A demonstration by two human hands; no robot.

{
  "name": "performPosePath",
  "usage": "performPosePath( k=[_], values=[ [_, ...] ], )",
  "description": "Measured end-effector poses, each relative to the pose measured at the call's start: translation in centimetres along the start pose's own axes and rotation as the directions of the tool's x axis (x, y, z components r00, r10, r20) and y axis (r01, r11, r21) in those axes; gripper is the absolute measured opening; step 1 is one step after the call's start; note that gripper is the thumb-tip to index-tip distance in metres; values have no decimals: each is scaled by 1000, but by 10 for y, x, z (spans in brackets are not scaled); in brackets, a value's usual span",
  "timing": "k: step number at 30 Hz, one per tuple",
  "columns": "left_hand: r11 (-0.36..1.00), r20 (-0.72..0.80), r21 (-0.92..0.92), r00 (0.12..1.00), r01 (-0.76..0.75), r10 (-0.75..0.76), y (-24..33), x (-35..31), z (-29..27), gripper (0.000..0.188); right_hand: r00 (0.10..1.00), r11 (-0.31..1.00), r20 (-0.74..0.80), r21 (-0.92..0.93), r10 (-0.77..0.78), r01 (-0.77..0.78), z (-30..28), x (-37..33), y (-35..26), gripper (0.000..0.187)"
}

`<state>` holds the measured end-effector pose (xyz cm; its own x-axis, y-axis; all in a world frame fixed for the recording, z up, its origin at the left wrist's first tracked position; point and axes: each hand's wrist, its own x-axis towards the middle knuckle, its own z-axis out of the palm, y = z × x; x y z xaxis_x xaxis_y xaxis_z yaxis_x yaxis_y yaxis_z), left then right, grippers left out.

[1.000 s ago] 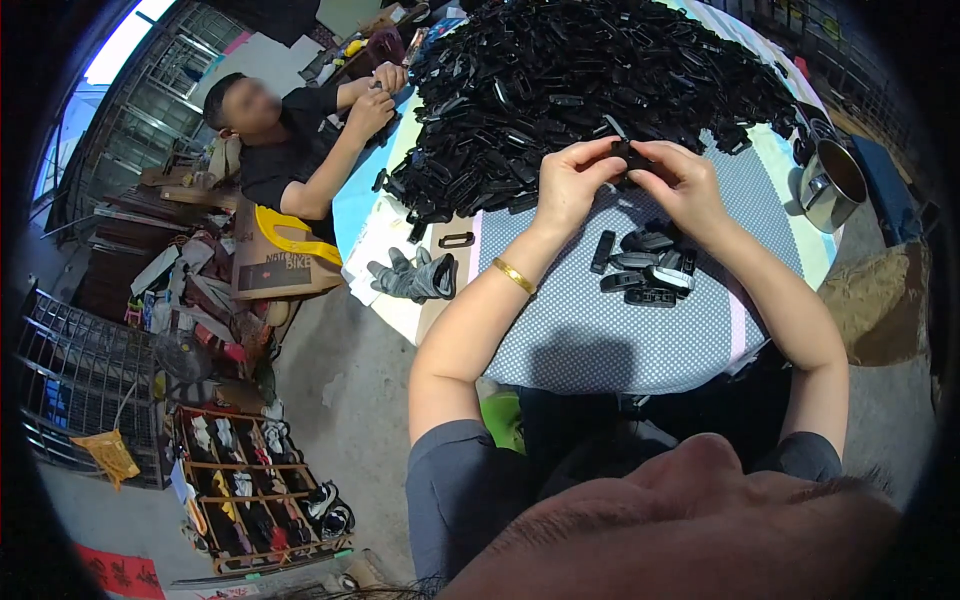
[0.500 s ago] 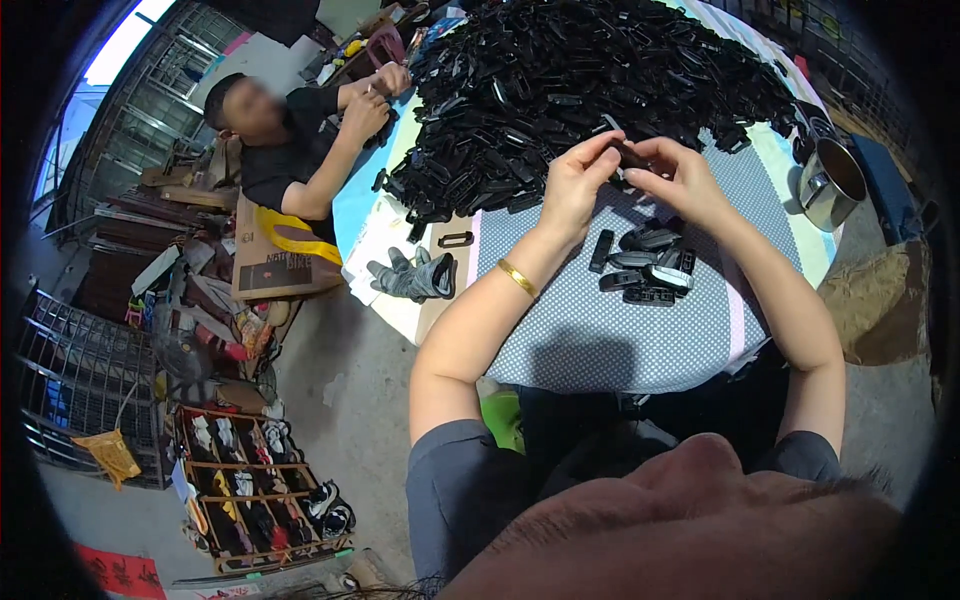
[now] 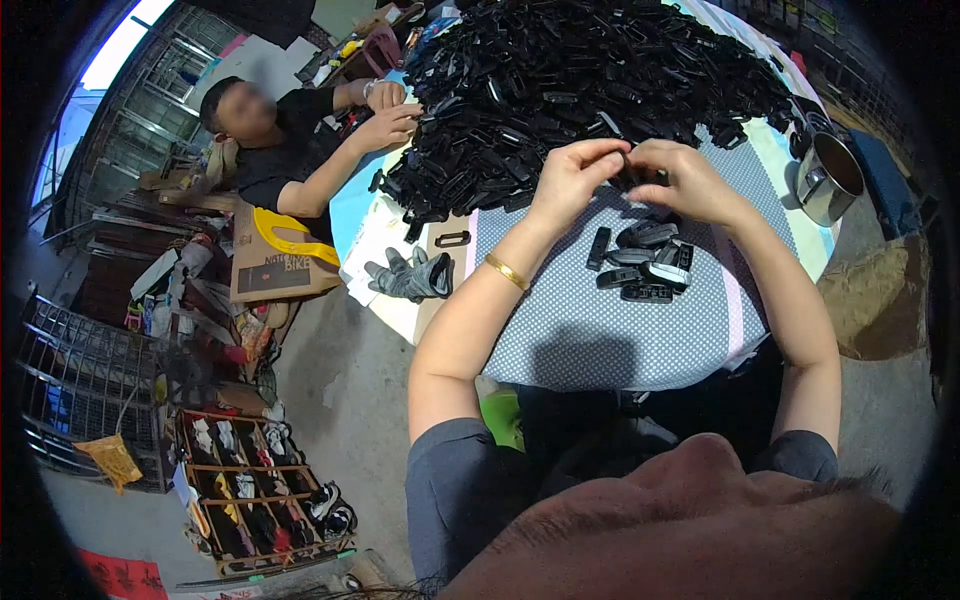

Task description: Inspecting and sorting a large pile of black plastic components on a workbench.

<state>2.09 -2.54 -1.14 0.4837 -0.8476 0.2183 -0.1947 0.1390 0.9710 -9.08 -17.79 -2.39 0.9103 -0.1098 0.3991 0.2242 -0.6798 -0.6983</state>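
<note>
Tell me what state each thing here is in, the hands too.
Left hand, pinching a black part
Right hand, curled at the part, grip unclear
Black part, held, partly hidden
Pile, loosely heaped
Nearer parts, loosely grouped
Glove, lying unworn
Mug, standing, open-topped
Bangle, worn on left forearm

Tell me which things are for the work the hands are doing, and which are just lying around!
Part of the work, it seems:
- small dark part at the fingertips
- big heap of black plastic parts
- small cluster of black parts

Probably just lying about:
- grey glove
- metal mug
- cardboard box
</note>
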Motion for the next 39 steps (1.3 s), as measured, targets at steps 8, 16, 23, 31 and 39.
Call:
performPosePath(
  k=[8,16,23,31,39],
  values=[
    [872,151,435,936,226,-317,-11,0,11,25,986,838,23,-524,-167,154,6,6,25,28],
    [460,178,827,927,-323,330,-36,2,13,26,996,994,74,95,48,-55,-11,3,26,25],
    [610,42,765,962,-205,270,-35,1,19,23,962,919,140,-354,236,-174,-37,2,15,40],
    [984,-163,13,971,177,-172,-27,1,8,26,978,838,101,-537,182,-101,-13,-2,7,26],
    [970,-110,-206,982,129,-154,-24,-1,9,36,954,992,-278,86,112,-92,3,5,5,27]
  ],
)
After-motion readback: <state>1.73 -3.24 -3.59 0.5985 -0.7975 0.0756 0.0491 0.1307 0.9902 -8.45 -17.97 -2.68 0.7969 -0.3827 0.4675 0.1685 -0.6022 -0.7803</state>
